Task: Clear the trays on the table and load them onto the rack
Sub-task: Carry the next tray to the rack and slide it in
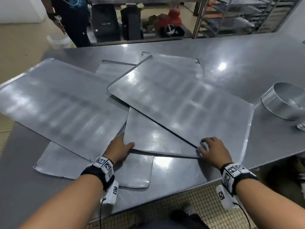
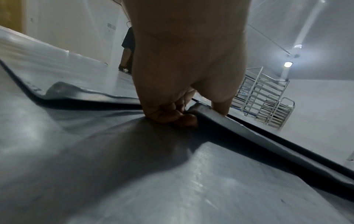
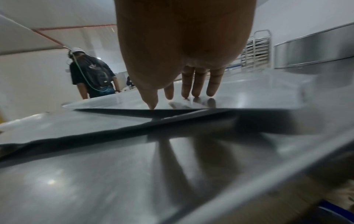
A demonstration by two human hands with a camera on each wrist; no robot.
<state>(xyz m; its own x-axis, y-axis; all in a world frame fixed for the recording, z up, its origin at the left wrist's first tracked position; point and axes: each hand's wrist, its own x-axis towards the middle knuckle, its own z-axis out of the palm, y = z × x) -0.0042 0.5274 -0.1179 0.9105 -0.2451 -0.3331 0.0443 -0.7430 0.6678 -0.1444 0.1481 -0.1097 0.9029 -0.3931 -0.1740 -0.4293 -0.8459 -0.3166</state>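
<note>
Several flat metal trays lie overlapping on the steel table (image 1: 257,52). My left hand (image 1: 123,144) grips the near left corner of a middle tray (image 1: 153,138), thumb on top and fingers curled under the rim; the left wrist view shows that grip (image 2: 191,116) on the tray's corner (image 2: 220,119). My right hand (image 1: 208,146) rests its fingertips on the near corner of the top right tray (image 1: 173,96), the thumb against its edge. In the right wrist view the straight fingers (image 3: 197,84) touch that tray (image 3: 249,97). A large tray (image 1: 62,103) lies to the left.
A tray rack (image 1: 244,15) stands beyond the table at the far right and also appears in the left wrist view (image 2: 264,103). A round metal pan (image 1: 283,103) sits on the table's right side. Another person (image 1: 69,19) stands past the far left corner. A lower tray (image 1: 132,172) reaches toward the table's near edge.
</note>
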